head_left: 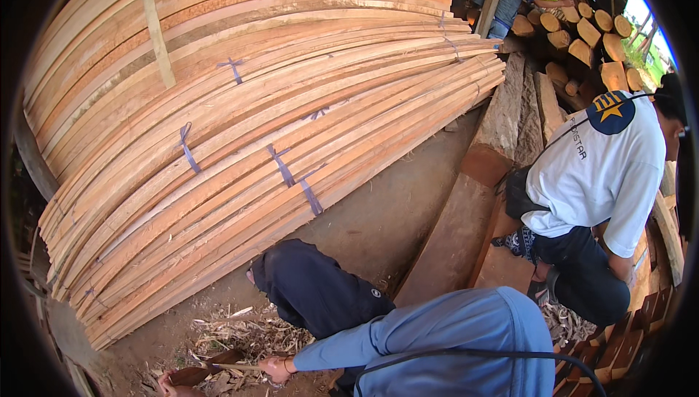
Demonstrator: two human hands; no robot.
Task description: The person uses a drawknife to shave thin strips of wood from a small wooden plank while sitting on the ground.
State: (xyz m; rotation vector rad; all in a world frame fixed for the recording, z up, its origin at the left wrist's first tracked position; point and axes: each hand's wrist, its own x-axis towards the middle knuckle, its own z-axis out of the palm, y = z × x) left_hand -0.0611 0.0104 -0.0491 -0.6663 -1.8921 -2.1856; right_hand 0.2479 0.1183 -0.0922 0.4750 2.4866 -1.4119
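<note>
In the lower left, my right hand (275, 369), at the end of a blue sleeve, is closed round a pale slim stick (244, 366). Its far end meets a dark brown piece (191, 376); whether this is wood or a blade is hard to make out. My left hand (173, 385), partly cut off by the lower edge, grips the left end of that brown piece. Pale wood shavings (240, 335) lie on the ground around both hands. Beyond my right arm is my knee in dark trousers (320, 288).
Long sawn laths (291, 120), bundled with purple ties, fill the upper left. Thick beams (448, 237) lie to the right. A person in a white shirt (597, 171) bends there. Round logs (582, 33) are stacked behind. A dark cable (480, 354) crosses my blue sleeve.
</note>
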